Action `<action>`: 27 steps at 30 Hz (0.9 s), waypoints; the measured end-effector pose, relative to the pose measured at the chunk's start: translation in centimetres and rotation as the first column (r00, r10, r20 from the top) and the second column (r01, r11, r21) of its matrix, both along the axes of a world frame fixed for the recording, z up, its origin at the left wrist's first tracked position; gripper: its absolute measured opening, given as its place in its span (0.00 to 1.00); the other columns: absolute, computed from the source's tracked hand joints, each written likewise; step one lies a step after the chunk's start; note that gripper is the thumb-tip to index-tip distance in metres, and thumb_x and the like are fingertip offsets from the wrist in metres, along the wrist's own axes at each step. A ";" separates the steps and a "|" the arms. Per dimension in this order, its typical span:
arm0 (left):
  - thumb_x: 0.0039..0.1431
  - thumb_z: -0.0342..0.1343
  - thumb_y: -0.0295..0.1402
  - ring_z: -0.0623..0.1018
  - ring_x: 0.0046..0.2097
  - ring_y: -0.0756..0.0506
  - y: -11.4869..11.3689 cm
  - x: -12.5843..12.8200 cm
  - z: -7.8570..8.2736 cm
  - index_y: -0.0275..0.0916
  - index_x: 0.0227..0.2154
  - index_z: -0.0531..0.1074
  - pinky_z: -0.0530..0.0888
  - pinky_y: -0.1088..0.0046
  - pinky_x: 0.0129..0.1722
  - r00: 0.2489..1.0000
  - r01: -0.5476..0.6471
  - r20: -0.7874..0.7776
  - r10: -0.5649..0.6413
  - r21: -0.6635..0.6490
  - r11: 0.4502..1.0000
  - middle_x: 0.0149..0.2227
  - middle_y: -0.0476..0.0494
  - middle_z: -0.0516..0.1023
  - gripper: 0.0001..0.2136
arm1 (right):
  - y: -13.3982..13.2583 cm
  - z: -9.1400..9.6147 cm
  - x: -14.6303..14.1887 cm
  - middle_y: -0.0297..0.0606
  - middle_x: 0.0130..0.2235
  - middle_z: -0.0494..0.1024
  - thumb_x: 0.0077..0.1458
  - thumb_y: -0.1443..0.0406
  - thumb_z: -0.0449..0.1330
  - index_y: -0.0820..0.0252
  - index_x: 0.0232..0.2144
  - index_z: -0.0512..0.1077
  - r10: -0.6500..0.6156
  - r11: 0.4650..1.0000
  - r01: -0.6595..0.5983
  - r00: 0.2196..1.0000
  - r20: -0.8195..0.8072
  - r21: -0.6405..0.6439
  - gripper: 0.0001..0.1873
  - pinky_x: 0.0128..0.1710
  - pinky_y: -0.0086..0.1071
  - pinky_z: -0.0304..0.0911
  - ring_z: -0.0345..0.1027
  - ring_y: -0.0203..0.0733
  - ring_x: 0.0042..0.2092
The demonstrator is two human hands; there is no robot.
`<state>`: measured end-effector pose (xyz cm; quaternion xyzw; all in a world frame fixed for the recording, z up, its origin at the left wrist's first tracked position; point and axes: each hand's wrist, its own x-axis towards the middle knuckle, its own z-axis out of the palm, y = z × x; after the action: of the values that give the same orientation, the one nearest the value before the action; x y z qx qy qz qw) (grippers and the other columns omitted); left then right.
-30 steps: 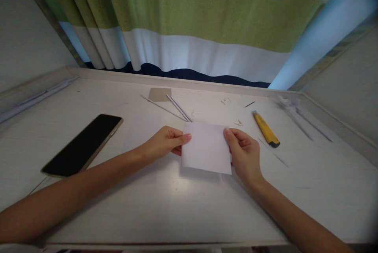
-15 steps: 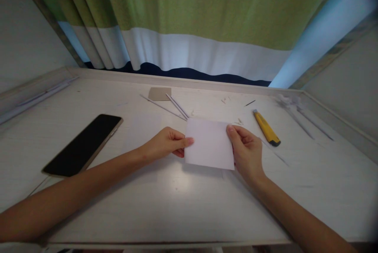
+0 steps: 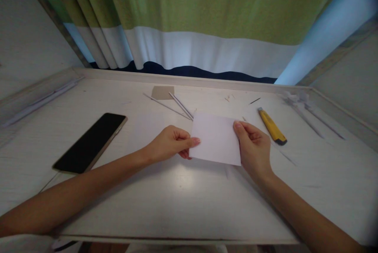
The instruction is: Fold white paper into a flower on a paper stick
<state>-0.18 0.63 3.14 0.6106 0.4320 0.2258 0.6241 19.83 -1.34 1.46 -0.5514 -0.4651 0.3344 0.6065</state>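
Between my two hands, just above the desk, a square of white paper (image 3: 215, 138) is held by its sides. My left hand (image 3: 175, 142) pinches the left edge, thumb on top and fingers beneath. At the upper right edge, my right hand (image 3: 254, 146) grips the paper the same way, its thumb near the corner. Thin white rolled paper sticks (image 3: 180, 105) lie just beyond the square, their near ends close to its upper left corner. A yellow box cutter (image 3: 271, 126) rests to the right of my right hand.
A black phone (image 3: 91, 142) lies left of my left forearm. Farther back sits a grey card (image 3: 163, 92). Crumpled paper with thin strips (image 3: 307, 111) is at the right rear. A striped curtain (image 3: 206, 12) hangs behind the white desk (image 3: 165, 205).
The view has shifted slightly, so most things appear a little farther right. Both hands keep hold of the paper square, which sits slightly higher in the picture.
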 end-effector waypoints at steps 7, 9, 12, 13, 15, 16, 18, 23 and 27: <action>0.49 0.54 0.41 0.74 0.23 0.54 -0.4 0.1 0.0 0.32 0.19 0.67 0.69 0.82 0.24 0.995 0.093 -0.042 -0.095 -0.042 0.995 0.20 0.48 0.74 0.15 | 0.4 0.1 0.5 0.32 0.20 0.68 0.45 0.59 0.58 0.58 0.25 0.73 -0.038 0.999 0.038 0.999 0.009 0.016 0.09 0.17 0.26 0.51 0.57 0.32 0.21; 0.50 0.53 0.41 0.73 0.22 0.55 -0.6 0.0 0.2 0.32 0.19 0.66 0.68 0.83 0.23 0.992 0.112 -0.061 -0.112 -0.017 0.994 0.19 0.48 0.74 0.15 | 0.5 0.0 0.5 0.32 0.20 0.68 0.45 0.58 0.58 0.58 0.26 0.73 -0.026 1.000 0.026 1.000 -0.002 0.007 0.10 0.17 0.26 0.51 0.58 0.33 0.22; 0.51 0.52 0.42 0.72 0.21 0.55 -0.8 -0.1 0.4 0.32 0.19 0.65 0.67 0.83 0.22 0.987 0.130 -0.098 -0.127 0.025 0.991 0.19 0.48 0.74 0.16 | 0.6 -0.1 0.6 0.32 0.20 0.67 0.44 0.58 0.58 0.58 0.26 0.74 -0.022 1.000 0.022 1.000 -0.022 0.006 0.10 0.17 0.26 0.50 0.57 0.32 0.21; 0.51 0.52 0.42 0.71 0.21 0.55 -0.8 -0.1 0.5 0.33 0.20 0.65 0.67 0.83 0.22 0.986 0.134 -0.109 -0.130 0.035 0.990 0.19 0.49 0.74 0.16 | 0.6 -0.1 0.6 0.32 0.20 0.67 0.44 0.58 0.59 0.58 0.26 0.74 -0.017 1.000 0.017 1.000 -0.026 0.007 0.10 0.17 0.26 0.50 0.57 0.32 0.21; 0.52 0.50 0.43 0.71 0.21 0.55 -0.8 -0.1 0.5 0.33 0.20 0.65 0.66 0.83 0.22 0.984 0.133 -0.128 -0.125 0.059 0.989 0.18 0.49 0.73 0.16 | 0.6 -0.1 0.7 0.32 0.20 0.67 0.44 0.58 0.59 0.58 0.26 0.73 -0.011 1.000 0.012 1.000 -0.027 0.016 0.09 0.17 0.26 0.50 0.57 0.32 0.21; 0.53 0.50 0.43 0.70 0.20 0.55 -0.8 -0.1 0.5 0.33 0.20 0.65 0.65 0.83 0.21 0.983 0.130 -0.139 -0.119 0.076 0.989 0.17 0.50 0.72 0.16 | 0.6 -0.1 0.7 0.32 0.20 0.67 0.44 0.58 0.59 0.58 0.26 0.73 -0.014 1.000 0.014 1.000 -0.024 0.021 0.09 0.18 0.26 0.50 0.57 0.32 0.21; 0.54 0.48 0.43 0.69 0.19 0.56 -0.9 0.0 0.6 0.34 0.19 0.64 0.63 0.83 0.21 0.980 0.136 -0.160 -0.117 0.110 0.985 0.16 0.52 0.70 0.17 | 0.7 -0.1 0.8 0.32 0.21 0.68 0.45 0.58 0.58 0.58 0.25 0.73 -0.020 1.000 0.020 1.000 -0.017 0.018 0.10 0.19 0.27 0.51 0.58 0.33 0.21; 0.58 0.41 0.43 0.65 0.18 0.56 -1.2 0.1 1.2 0.35 0.15 0.61 0.60 0.82 0.21 0.959 0.201 -0.245 -0.139 0.249 0.948 0.14 0.54 0.66 0.21 | 0.9 -0.1 0.8 0.33 0.22 0.69 0.44 0.58 0.58 0.59 0.26 0.73 -0.030 0.999 0.030 0.999 -0.027 0.013 0.11 0.19 0.28 0.53 0.59 0.34 0.22; 0.59 0.41 0.40 0.66 0.19 0.56 -1.4 0.0 1.5 0.35 0.15 0.61 0.60 0.81 0.23 0.917 0.243 -0.398 -0.031 0.493 0.836 0.14 0.54 0.66 0.20 | 0.8 0.0 0.7 0.30 0.17 0.65 0.44 0.57 0.59 0.59 0.25 0.73 -0.033 0.999 0.033 0.998 -0.058 0.005 0.11 0.15 0.26 0.48 0.53 0.29 0.18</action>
<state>-0.13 -0.80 4.62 0.8209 0.4173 0.1700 0.3509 20.56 -0.50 1.50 -0.5474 -0.4391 0.3386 0.6268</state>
